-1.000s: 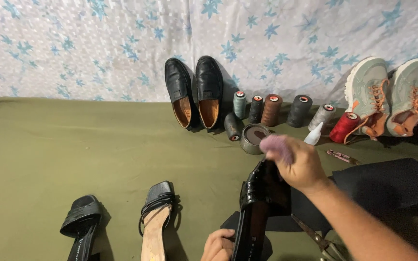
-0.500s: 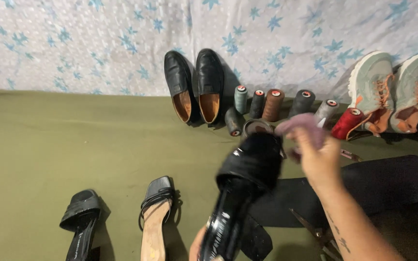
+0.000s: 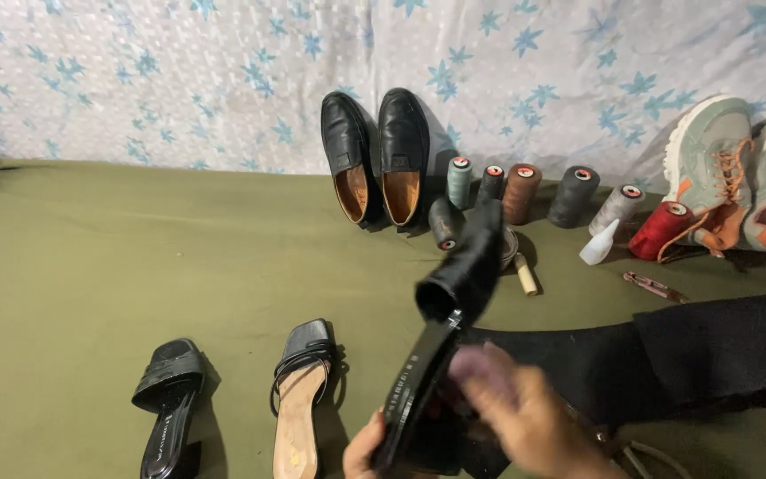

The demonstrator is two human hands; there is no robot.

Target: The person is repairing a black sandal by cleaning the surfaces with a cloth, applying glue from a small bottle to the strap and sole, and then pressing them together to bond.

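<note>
Small shoe-repair workspace, floor-level. Olive-green cloth (image 3: 135,257) as work surface; white sheet with blue star print (image 3: 179,80) hung as backdrop. Footwear lined up along it: pair of black loafers (image 3: 379,155), grey sneakers with orange laces (image 3: 742,168). Row of thread spools (image 3: 534,191), small white glue bottle (image 3: 598,244), black sandals (image 3: 232,399) on cloth.

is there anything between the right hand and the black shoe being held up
Nothing visible does. The right hand, blurred, sits right against the sole side of the black shoe, which the left hand grips at its lower end. The spools, sandals and black cloth all lie clear of that contact.
</note>
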